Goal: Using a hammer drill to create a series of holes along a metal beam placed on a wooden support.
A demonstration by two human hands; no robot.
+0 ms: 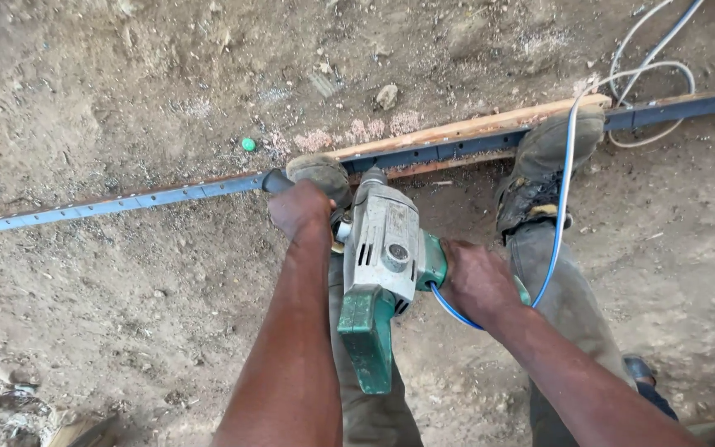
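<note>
Head view, the only one I have. Electric drill (384, 248), grey body with green handle, sits at frame centre, nose pointing toward the top of the frame and down onto a long metal strip (126, 201). Strip runs from the left edge up to the upper right, lying on a wooden batten (465, 130) over dirt ground (126, 314). Drill's long axis crosses the strip nearly square. Left hand (299, 209) is closed around the dark side grip, just left of the drill nose and nearer the strip. Right hand (477, 281) is wrapped around the green rear handle, lower right. Blue cable (563, 207) loops from the handle to the upper right. Both boots (544, 170) pin the strip, either side of the bit.
</note>
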